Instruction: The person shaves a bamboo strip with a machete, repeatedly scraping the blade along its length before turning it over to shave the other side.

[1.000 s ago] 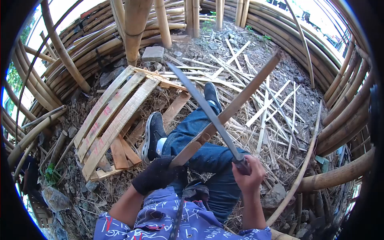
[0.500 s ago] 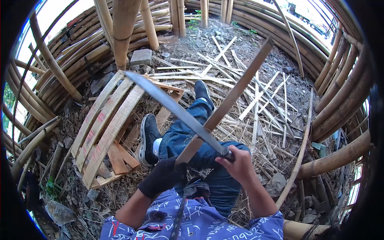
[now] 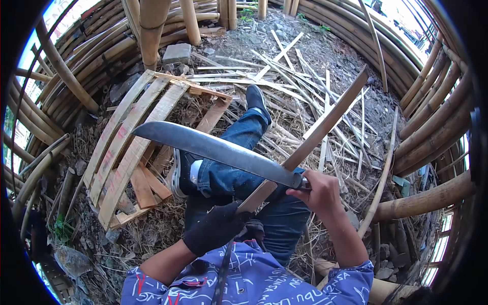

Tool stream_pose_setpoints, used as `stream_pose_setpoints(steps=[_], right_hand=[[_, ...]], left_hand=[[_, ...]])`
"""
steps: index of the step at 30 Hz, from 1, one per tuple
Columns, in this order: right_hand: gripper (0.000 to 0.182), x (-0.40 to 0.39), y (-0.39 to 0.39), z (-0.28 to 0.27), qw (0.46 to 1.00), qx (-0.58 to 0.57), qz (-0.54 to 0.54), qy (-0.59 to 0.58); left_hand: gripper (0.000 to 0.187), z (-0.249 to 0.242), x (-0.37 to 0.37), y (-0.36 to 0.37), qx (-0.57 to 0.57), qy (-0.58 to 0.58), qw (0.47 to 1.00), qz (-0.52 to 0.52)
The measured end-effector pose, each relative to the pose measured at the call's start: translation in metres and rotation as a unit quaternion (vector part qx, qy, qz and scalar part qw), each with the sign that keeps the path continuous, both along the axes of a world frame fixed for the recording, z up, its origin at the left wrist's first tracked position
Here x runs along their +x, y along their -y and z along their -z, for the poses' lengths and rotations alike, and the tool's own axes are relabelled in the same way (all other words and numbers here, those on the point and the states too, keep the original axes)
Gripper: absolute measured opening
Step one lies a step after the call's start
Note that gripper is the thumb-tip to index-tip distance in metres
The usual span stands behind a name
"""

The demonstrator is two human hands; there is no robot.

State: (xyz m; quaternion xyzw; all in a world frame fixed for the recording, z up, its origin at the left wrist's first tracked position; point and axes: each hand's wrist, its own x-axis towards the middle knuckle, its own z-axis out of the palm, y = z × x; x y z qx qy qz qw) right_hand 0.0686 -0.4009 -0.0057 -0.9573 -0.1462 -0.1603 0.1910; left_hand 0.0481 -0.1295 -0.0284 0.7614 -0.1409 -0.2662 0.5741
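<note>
My left hand (image 3: 216, 227), in a black glove, is closed around the lower end of a long wooden slat (image 3: 325, 122) that slants up to the right. My bare right hand (image 3: 320, 193) grips the handle of a machete (image 3: 213, 152). Its broad steel blade points left and crosses over the slat near the handle end, hiding a short stretch of the wood. Both are held above my legs (image 3: 239, 137) in blue jeans.
A wooden pallet (image 3: 137, 132) leans at the left, with short boards under it. Many split strips (image 3: 279, 71) lie scattered on the rubble ahead. Bamboo poles (image 3: 437, 112) ring the space, and a grey block (image 3: 177, 53) rests beside an upright post (image 3: 151, 35).
The machete has swung lower, its blade now flatter and turned with its broad side showing. Both hands and the slat have shifted right.
</note>
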Motion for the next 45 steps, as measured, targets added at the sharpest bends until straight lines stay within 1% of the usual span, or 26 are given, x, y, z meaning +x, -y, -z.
stream_pose_setpoints(steps=[3, 7, 10, 12, 13, 15, 16, 18, 21, 22, 24, 25, 27, 28, 30, 31, 33, 36, 37, 39, 40, 42, 43, 45], right_hand=[[0.051, -0.003, 0.004, 0.004, 1.000, 0.000, 0.009, 0.013], [0.052, -0.007, 0.013, 0.007, 1.000, -0.003, 0.012, 0.011], [0.053, -0.007, 0.017, 0.013, 1.000, -0.011, 0.016, 0.019], [0.054, -0.009, 0.021, 0.016, 0.999, -0.013, 0.012, 0.031], [0.054, -0.009, 0.024, 0.017, 0.999, -0.011, 0.013, 0.030], [0.054, -0.010, 0.031, 0.018, 0.999, -0.025, 0.035, 0.028], [0.054, -0.009, 0.034, 0.022, 0.999, -0.024, 0.036, 0.028], [0.054, -0.009, 0.040, 0.032, 0.997, -0.044, 0.053, 0.024], [0.054, -0.012, 0.038, 0.031, 0.998, -0.030, 0.045, 0.035], [0.054, -0.015, 0.033, 0.032, 0.998, -0.027, 0.045, 0.030], [0.054, -0.013, 0.022, 0.032, 0.999, 0.015, 0.049, 0.017], [0.054, -0.011, 0.017, 0.030, 0.998, 0.016, 0.049, 0.018], [0.053, -0.009, 0.010, 0.026, 0.999, 0.010, 0.042, 0.032], [0.053, -0.005, 0.013, 0.022, 0.998, 0.001, 0.032, 0.056], [0.053, -0.006, 0.017, 0.021, 0.998, -0.011, 0.034, 0.049], [0.053, -0.006, 0.019, 0.021, 0.998, -0.024, 0.034, 0.045], [0.054, -0.005, 0.032, 0.027, 0.997, -0.022, 0.036, 0.065], [0.052, -0.010, 0.031, 0.039, 0.996, -0.033, 0.073, 0.025], [0.052, -0.010, 0.024, 0.041, 0.996, -0.033, 0.075, 0.025], [0.052, -0.009, 0.013, 0.043, 0.997, 0.023, 0.072, 0.022], [0.053, -0.007, 0.013, 0.043, 0.997, 0.025, 0.069, 0.031], [0.053, -0.001, 0.017, 0.035, 0.997, 0.012, 0.063, 0.042], [0.053, 0.001, 0.019, 0.032, 0.997, -0.003, 0.055, 0.056], [0.054, 0.000, 0.030, 0.036, 0.997, -0.004, 0.062, 0.043]], left_hand=[[0.018, 0.006, -0.001, 0.000, -0.003, -0.023, 1.000, 0.014], [0.016, -0.005, 0.000, 0.004, -0.013, -0.025, 0.999, 0.021], [0.015, -0.002, 0.001, 0.005, -0.026, -0.003, 1.000, 0.012], [0.016, 0.004, 0.001, 0.001, 0.010, 0.032, 0.999, 0.033], [0.016, 0.010, 0.002, -0.004, 0.012, 0.030, 0.999, 0.034], [0.017, 0.020, 0.004, -0.012, -0.046, -0.041, 0.998, -0.011], [0.017, 0.014, 0.007, -0.012, -0.045, -0.041, 0.998, -0.011], [0.014, -0.003, 0.008, -0.011, 0.016, 0.009, 0.999, -0.027], [0.013, -0.013, 0.007, -0.008, 0.012, 0.033, 0.999, -0.028], [0.013, -0.011, 0.006, -0.008, 0.015, 0.029, 0.999, -0.027], [0.014, -0.004, 0.009, -0.004, -0.009, -0.043, 0.999, -0.032], [0.014, -0.002, 0.007, -0.001, -0.009, -0.042, 0.999, -0.032], [0.014, 0.001, 0.001, 0.003, 0.033, 0.059, 0.997, 0.025], [0.014, 0.001, 0.002, 0.002, 0.036, 0.058, 0.997, 0.028], [0.014, 0.002, 0.000, 0.000, -0.001, 0.107, 0.994, 0.010], [0.014, -0.004, 0.001, -0.003, 0.000, 0.107, 0.994, 0.008], [0.015, -0.021, 0.010, -0.011, 0.078, 0.046, 0.996, -0.015], [0.015, -0.022, 0.014, -0.002, 0.095, 0.018, 0.995, -0.018], [0.015, -0.017, 0.012, 0.002, 0.094, 0.018, 0.995, -0.017], [0.015, -0.004, 0.007, 0.007, 0.038, 0.065, 0.997, -0.035], [0.015, -0.005, 0.007, 0.005, 0.041, 0.062, 0.997, -0.031], [0.012, -0.011, 0.006, -0.005, 0.004, -0.016, 0.999, -0.041], [0.012, -0.014, 0.006, -0.011, 0.006, -0.017, 0.999, -0.042], [0.011, -0.022, 0.009, -0.023, 0.064, -0.001, 0.994, -0.091]])
